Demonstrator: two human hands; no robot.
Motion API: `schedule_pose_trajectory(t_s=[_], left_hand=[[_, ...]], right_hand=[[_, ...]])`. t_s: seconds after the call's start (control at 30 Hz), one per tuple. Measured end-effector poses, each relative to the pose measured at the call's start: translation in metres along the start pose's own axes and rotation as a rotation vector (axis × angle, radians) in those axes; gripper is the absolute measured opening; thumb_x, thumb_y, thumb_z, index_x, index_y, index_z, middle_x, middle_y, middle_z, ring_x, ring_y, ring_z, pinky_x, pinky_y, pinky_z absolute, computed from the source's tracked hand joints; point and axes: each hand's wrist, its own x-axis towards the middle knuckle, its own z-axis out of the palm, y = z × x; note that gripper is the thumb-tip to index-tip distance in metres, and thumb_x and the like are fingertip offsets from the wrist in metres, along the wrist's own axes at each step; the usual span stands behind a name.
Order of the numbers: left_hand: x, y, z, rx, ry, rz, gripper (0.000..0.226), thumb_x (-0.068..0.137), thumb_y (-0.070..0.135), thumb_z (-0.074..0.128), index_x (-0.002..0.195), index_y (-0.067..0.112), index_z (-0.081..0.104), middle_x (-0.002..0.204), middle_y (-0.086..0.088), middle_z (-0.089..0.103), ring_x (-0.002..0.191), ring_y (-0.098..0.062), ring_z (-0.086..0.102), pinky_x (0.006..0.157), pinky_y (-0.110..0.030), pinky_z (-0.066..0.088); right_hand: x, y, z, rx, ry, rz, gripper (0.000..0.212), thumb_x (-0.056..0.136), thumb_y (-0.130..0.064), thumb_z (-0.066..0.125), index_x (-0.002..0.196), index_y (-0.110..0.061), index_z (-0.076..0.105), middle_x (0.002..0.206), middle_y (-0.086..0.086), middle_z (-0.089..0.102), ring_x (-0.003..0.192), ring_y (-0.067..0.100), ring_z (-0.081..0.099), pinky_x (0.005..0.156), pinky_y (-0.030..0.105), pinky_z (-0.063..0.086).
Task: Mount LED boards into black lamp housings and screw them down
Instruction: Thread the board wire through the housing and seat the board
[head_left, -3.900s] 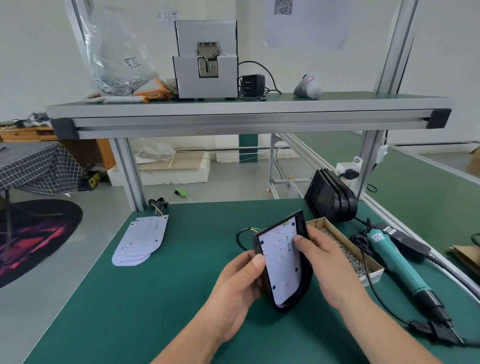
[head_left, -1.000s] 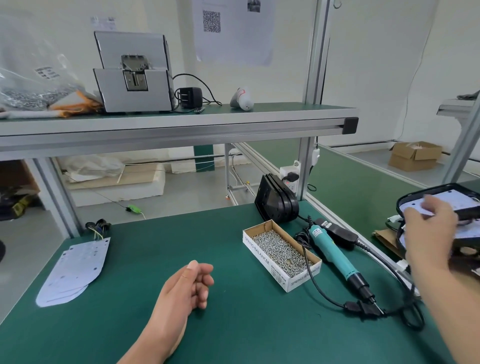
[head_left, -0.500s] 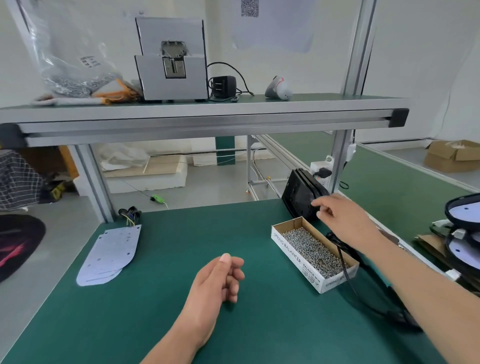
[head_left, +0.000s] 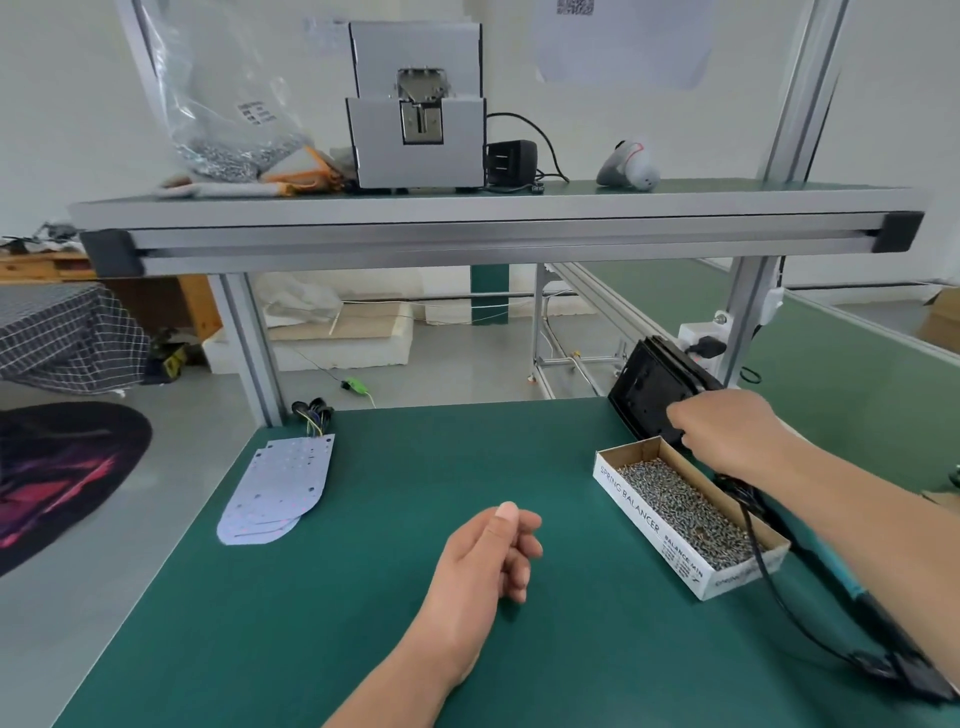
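A stack of black lamp housings (head_left: 649, 387) leans against the frame post at the back right of the green bench. My right hand (head_left: 727, 428) is closed on the front housing's lower right edge. My left hand (head_left: 493, 561) rests on the mat near the middle, fingers loosely curled, holding nothing. White LED boards (head_left: 278, 491) with coloured wires lie stacked at the far left of the mat. An open cardboard box of screws (head_left: 680, 512) sits just below the housings.
The teal electric screwdriver (head_left: 841, 577) and its black cable lie under my right forearm at the right edge. An overhead shelf (head_left: 467, 228) carries a grey screw feeder (head_left: 418, 104), a bag and an adapter. Aluminium posts frame the bench.
My right hand set the assembled housing down on the table to the right, swung back left and has closed on the front housing of the leaning stack. The left hand stayed on the mat.
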Motion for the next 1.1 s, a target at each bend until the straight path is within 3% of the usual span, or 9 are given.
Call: schedule_pose_trajectory(t_s=[0.17,0.37,0.6,0.77,0.83,0.97,1.1], left_hand=[[0.000,0.000,0.000,0.001,-0.007,0.003,0.042,0.093,0.061,0.056,0.099,0.026,0.080,0.090,-0.002,0.072,0.071,-0.017,0.055,0.063,-0.030,0.050],[0.000,0.001,0.000,-0.005,-0.004,0.000,0.043,0.094,0.059,0.056,0.099,0.024,0.080,0.090,-0.002,0.072,0.070,-0.017,0.055,0.062,-0.029,0.050],[0.000,0.001,0.000,-0.001,-0.003,-0.002,0.041,0.097,0.055,0.054,0.098,0.023,0.080,0.089,-0.002,0.072,0.069,-0.017,0.055,0.063,-0.029,0.049],[0.000,0.001,0.000,-0.007,-0.005,0.002,0.041,0.097,0.056,0.055,0.099,0.023,0.080,0.090,-0.003,0.071,0.070,-0.017,0.055,0.064,-0.029,0.049],[0.000,0.001,-0.001,-0.010,-0.005,0.004,0.041,0.096,0.056,0.055,0.099,0.023,0.080,0.090,-0.003,0.071,0.070,-0.017,0.055,0.063,-0.029,0.049],[0.001,-0.001,-0.001,-0.011,0.005,0.007,0.041,0.097,0.056,0.054,0.098,0.024,0.080,0.090,-0.003,0.071,0.069,-0.017,0.054,0.062,-0.029,0.049],[0.003,-0.002,-0.002,0.000,0.020,0.020,0.042,0.098,0.057,0.053,0.099,0.024,0.080,0.089,-0.004,0.071,0.068,-0.018,0.053,0.061,-0.030,0.048]], right_hand=[[-0.002,0.000,0.008,-0.051,0.062,0.012,0.036,0.093,-0.006,0.053,0.072,-0.022,0.028,0.069,-0.002,0.045,0.065,0.020,0.051,0.051,0.033,0.028],[-0.004,0.002,0.010,-0.023,0.130,0.031,0.019,0.098,-0.011,0.053,0.089,-0.024,0.043,0.074,-0.004,0.045,0.068,0.021,0.056,0.050,0.034,0.031],[-0.009,0.002,0.003,-0.010,0.202,0.050,0.018,0.096,-0.012,0.058,0.091,-0.026,0.048,0.076,-0.004,0.045,0.065,0.020,0.054,0.052,0.035,0.043],[-0.016,0.001,-0.004,0.201,0.425,0.079,0.004,0.100,-0.022,0.064,0.097,-0.023,0.062,0.076,-0.004,0.053,0.061,0.023,0.047,0.048,0.031,0.036],[-0.025,-0.010,-0.011,0.329,0.506,0.096,0.003,0.099,-0.027,0.066,0.096,-0.026,0.065,0.078,-0.005,0.060,0.062,0.026,0.054,0.050,0.031,0.039],[-0.056,-0.044,-0.023,0.579,0.501,0.105,0.005,0.097,-0.038,0.064,0.093,-0.036,0.062,0.084,-0.011,0.065,0.069,0.019,0.062,0.057,0.032,0.045],[-0.097,-0.082,-0.027,0.722,0.437,0.066,0.008,0.096,-0.041,0.067,0.095,-0.035,0.062,0.087,-0.013,0.066,0.079,0.018,0.064,0.068,0.038,0.050]])
